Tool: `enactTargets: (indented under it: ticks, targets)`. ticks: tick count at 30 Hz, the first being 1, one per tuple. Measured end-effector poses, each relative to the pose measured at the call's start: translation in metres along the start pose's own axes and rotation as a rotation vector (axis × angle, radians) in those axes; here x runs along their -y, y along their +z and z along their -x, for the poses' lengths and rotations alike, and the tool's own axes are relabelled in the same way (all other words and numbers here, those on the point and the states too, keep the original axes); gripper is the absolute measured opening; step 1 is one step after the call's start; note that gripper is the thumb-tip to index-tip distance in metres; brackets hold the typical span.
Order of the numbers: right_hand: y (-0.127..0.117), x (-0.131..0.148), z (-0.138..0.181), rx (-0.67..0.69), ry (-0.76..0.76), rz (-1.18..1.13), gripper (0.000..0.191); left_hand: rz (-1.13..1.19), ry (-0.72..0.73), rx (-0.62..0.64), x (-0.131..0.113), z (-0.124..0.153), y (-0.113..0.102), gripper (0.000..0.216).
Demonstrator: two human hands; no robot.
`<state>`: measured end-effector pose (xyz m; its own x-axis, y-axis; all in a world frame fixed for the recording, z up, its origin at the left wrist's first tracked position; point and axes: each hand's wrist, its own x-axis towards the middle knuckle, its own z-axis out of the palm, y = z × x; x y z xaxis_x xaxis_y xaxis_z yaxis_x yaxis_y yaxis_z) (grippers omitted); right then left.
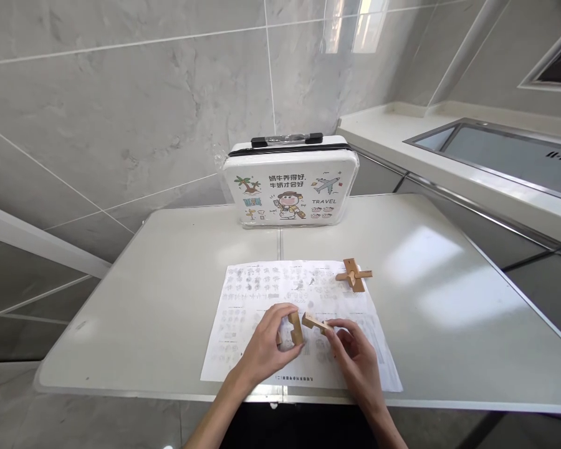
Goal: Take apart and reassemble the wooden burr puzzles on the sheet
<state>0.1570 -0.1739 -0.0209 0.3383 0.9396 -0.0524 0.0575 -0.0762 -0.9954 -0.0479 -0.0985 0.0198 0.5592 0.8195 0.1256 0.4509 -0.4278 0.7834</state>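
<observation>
The left hand [264,346] is closed around a short notched block of light brown wood [295,328]; the thumb and the fingers grip it from both sides and the block stands almost upright. The right hand [355,355] pinches a flat bar of light brown wood [314,322] at one end with the fingertips, and the free end of the bar points to the notched block. The two pieces are very near each other, but I cannot tell if they touch. Both hands are low over a white printed paper sheet [262,280], which lies flat on the white surface [168,299], near its front edge.

On the far right part of the sheet lies a small cross-shaped wooden assembly [354,275], well apart from the hands. Behind the sheet, against the grey tiled wall [121,112], stands a white suitcase-shaped case with cartoon pictures [290,181] and a black handle on top. To the right there is a higher counter with a steel sink [509,156].
</observation>
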Motion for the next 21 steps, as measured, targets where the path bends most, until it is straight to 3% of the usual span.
enactTargets:
  ticks: [13,21]
  targets:
    - [0.001,0.008,-0.001,0.182,-0.093,0.046,0.024,-0.225,0.138,-0.006,-0.003,-0.004,0.012,0.058]
    - [0.001,0.005,-0.002,0.168,-0.124,0.07,0.023,-0.28,0.216,0.02,-0.01,-0.007,0.011,0.059]
